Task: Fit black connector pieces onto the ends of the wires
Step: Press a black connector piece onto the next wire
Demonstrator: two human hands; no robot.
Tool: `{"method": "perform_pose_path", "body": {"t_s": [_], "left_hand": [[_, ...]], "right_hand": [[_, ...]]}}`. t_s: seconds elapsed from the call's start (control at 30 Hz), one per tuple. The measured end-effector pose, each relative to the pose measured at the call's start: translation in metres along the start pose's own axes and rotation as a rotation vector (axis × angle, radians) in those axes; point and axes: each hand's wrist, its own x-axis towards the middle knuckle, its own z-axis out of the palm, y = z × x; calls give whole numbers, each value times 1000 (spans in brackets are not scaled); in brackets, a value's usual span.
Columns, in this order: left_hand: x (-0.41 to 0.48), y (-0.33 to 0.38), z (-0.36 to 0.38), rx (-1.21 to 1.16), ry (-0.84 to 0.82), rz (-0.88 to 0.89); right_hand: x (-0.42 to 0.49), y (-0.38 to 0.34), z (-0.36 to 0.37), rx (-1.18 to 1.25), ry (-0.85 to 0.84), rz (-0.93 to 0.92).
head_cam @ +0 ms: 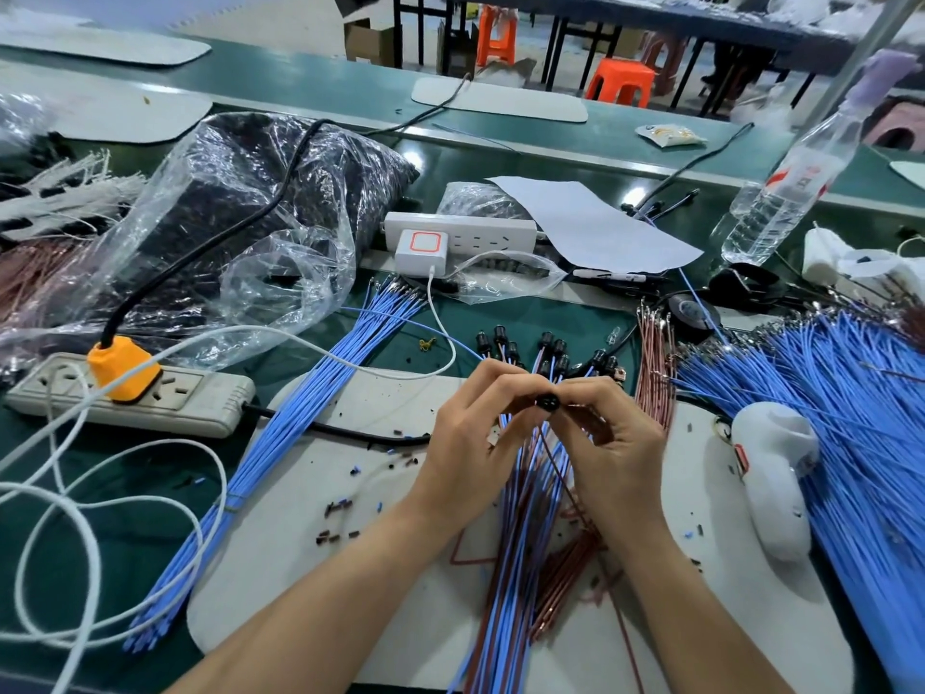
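Observation:
A small black connector [547, 403] sits between my two hands above the grey work mat [310, 483]. My left hand [470, 433] pinches it from the left with curled fingers. My right hand [615, 438] pinches a thin brown wire [565, 480] that runs up to the connector. Under my hands lies a bunch of blue and brown wires [520, 543]. Several wires with black connectors fitted [548, 350] fan out just beyond my fingers.
A banded bundle of blue wires [280, 433] lies to the left, a big heap of blue wires [851, 393] to the right. Brown wires [653, 363], a white device [776, 473], two power strips [135, 393], a plastic bag of black parts [240, 202] and a water bottle [791, 187] surround the mat.

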Motion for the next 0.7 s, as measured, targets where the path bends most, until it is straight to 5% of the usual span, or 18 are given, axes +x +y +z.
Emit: {"method": "perform_pose_path", "body": {"t_s": [0.7], "left_hand": [[-1,1,0,32,12,-23]], "right_hand": [[0,5,1,-177,-77,-33]]}}
